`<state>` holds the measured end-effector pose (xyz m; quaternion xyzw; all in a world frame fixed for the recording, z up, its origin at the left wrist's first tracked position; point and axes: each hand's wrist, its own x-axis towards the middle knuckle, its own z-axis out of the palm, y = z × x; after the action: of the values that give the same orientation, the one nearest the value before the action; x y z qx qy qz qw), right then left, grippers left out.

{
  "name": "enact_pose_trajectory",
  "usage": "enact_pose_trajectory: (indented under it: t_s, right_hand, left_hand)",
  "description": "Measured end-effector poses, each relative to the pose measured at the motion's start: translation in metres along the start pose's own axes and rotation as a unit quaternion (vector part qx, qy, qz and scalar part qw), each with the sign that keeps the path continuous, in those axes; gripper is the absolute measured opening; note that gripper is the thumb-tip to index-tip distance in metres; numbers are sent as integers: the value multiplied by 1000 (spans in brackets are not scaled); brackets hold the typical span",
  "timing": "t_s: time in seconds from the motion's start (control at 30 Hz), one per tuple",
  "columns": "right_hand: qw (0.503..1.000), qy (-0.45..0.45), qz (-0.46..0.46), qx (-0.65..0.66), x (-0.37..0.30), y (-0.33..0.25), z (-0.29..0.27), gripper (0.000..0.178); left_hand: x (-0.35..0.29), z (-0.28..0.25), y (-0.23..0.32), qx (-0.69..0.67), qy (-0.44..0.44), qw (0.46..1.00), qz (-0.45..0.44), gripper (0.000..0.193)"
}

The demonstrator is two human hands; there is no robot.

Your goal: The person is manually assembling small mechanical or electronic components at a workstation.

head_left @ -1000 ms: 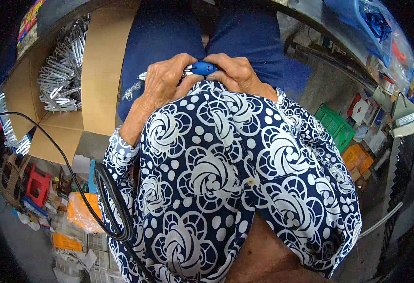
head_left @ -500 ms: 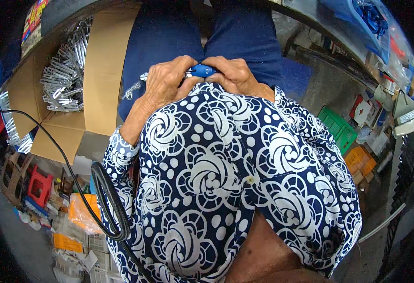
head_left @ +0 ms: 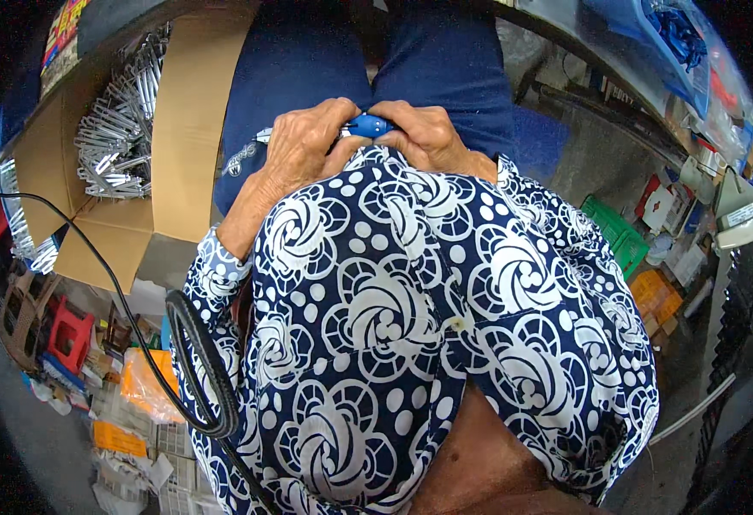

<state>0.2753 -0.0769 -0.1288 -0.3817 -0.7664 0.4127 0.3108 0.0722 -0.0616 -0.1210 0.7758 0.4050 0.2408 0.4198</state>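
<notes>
Both hands meet over my lap around one small piece: a rounded blue plastic part [head_left: 368,126] joined to a slim silvery metal part [head_left: 263,136]. My left hand [head_left: 306,142] is closed around the metal part, whose end pokes out at the left of the hand. The fingers and thumb of my right hand [head_left: 426,135] pinch the right end of the blue part. Most of the metal lies hidden inside the left hand, so its full shape does not show.
At my left stands an open cardboard box [head_left: 198,129] holding many silvery metal pieces [head_left: 119,129]. A black cable [head_left: 93,245] loops past my left arm. A blue tray [head_left: 651,43] of blue parts sits at the far right, above a green crate [head_left: 615,232].
The blue part has shifted very slightly to the right between my fingers. Both hands keep their grip in nearly the same place.
</notes>
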Motion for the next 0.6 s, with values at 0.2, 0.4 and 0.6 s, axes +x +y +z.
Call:
enact_pose_trajectory:
  t_s: [0.2,0.4,0.6]
  right_hand:
    - [1000,-12,8,-3,3,-2,5,26]
    - [1000,-27,7,10,8,-7,4,26]
    - [999,-1,26,37,8,-5,11,27]
  left_hand:
    - [-3,-4,-8,-10,-11,1000,12,21]
    - [-3,-10,-13,1,-16,999,38,22]
    - [-9,-5,-14,11,19,999,39,19]
